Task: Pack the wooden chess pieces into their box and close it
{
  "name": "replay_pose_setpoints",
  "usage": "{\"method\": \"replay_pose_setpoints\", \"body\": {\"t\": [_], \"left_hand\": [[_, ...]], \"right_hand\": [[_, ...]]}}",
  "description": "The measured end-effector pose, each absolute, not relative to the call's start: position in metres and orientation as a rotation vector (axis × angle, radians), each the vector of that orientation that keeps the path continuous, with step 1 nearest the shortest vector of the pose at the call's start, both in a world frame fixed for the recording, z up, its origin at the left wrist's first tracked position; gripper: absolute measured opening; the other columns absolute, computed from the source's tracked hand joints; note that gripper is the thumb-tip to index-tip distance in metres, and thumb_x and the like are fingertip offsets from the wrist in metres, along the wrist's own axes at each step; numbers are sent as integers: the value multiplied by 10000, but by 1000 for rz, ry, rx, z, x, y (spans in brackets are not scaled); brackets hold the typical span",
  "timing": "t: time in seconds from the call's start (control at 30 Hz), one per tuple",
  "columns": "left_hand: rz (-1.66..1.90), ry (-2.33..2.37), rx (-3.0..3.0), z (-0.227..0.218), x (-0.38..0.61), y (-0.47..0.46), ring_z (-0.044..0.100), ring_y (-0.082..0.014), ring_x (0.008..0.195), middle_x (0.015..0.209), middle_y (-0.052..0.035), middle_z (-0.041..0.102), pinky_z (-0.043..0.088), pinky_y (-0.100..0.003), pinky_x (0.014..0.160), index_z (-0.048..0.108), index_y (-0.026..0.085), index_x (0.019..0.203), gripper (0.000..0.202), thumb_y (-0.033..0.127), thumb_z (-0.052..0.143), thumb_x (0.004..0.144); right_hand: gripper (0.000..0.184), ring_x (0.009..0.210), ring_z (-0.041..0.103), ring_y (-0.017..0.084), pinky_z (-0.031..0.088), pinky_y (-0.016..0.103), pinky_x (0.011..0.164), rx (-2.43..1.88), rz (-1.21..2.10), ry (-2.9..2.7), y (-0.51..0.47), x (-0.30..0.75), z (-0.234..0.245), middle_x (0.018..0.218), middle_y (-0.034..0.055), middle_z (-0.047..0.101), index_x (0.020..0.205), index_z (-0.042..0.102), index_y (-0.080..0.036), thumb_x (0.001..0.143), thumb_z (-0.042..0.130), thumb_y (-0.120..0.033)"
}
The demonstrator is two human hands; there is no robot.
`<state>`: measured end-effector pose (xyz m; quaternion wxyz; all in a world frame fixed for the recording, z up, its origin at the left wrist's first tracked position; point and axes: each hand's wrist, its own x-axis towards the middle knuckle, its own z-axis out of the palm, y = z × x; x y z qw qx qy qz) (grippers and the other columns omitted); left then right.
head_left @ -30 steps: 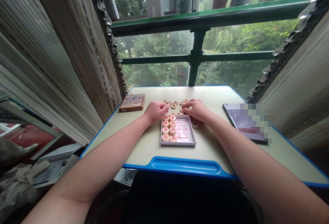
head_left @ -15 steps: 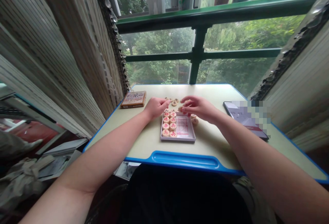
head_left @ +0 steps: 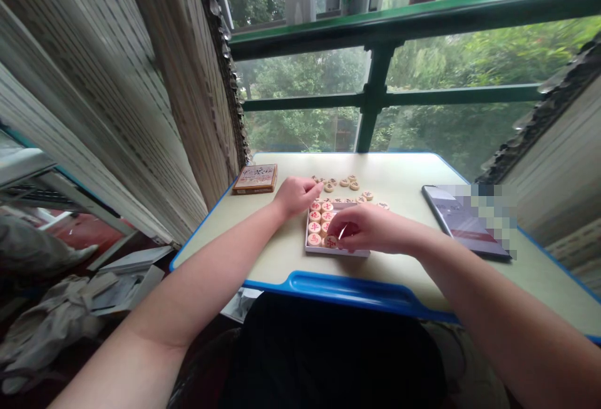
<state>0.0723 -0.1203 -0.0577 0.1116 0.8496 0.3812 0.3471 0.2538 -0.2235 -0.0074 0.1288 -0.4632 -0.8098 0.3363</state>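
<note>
My right hand (head_left: 359, 227) reaches over a shallow white box (head_left: 339, 254), its thumb and fingers pinching a round wooden Chinese chess piece (head_left: 331, 242) at the near end of the second column. Pieces with red characters, such as one red chess piece (head_left: 314, 240), fill the left column. Part of the second column and the box's right side are hidden by this hand. My left hand (head_left: 299, 195) rests beside the box's far left corner, fingers curled together; whatever they hold, if anything, is hidden. Several loose chess pieces (head_left: 354, 186) lie beyond the box.
A brown patterned box (head_left: 255, 179) lies at the table's back left. On the right is a dark-edged phone or tablet (head_left: 462, 221), partly pixelated. The light table (head_left: 399, 174) has a blue grooved front edge (head_left: 347, 284). Curtains (head_left: 183, 71) hang on either side before a window.
My right hand has moved from beyond the box toward me, down to the near end of its second column. My left hand stays near the far left corner. The view has shifted slightly.
</note>
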Motion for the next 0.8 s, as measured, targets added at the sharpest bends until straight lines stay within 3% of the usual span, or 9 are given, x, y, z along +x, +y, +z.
{"method": "replay_pose_setpoints", "body": {"t": [0.23, 0.57, 0.8], "left_hand": [[899, 976, 2647, -49, 73, -131, 353, -78, 458, 434, 28, 428, 249, -244, 494, 520, 145, 476, 460, 378, 446, 866], [877, 780, 2936, -49, 82, -141, 423, -94, 469, 479, -6, 555, 269, -249, 507, 569, 157, 507, 500, 376, 381, 915], [909, 756, 3005, -48, 81, -142, 443, -100, 467, 483, -10, 573, 272, -259, 501, 568, 160, 499, 491, 353, 388, 913]], "right_hand": [[266, 705, 624, 129, 455, 222, 650, -1321, 802, -2426, -221, 255, -12, 836, 30, 718, 861, 744, -180, 694, 563, -79], [299, 888, 635, 160, 473, 249, 800, -1091, 677, -2456, -223, 252, -16, 979, 66, 701, 841, 754, -187, 722, 550, -3], [240, 849, 628, 157, 466, 250, 763, -1098, 532, -2468, -223, 251, -20, 925, 63, 704, 821, 743, -192, 740, 570, -46]]}}
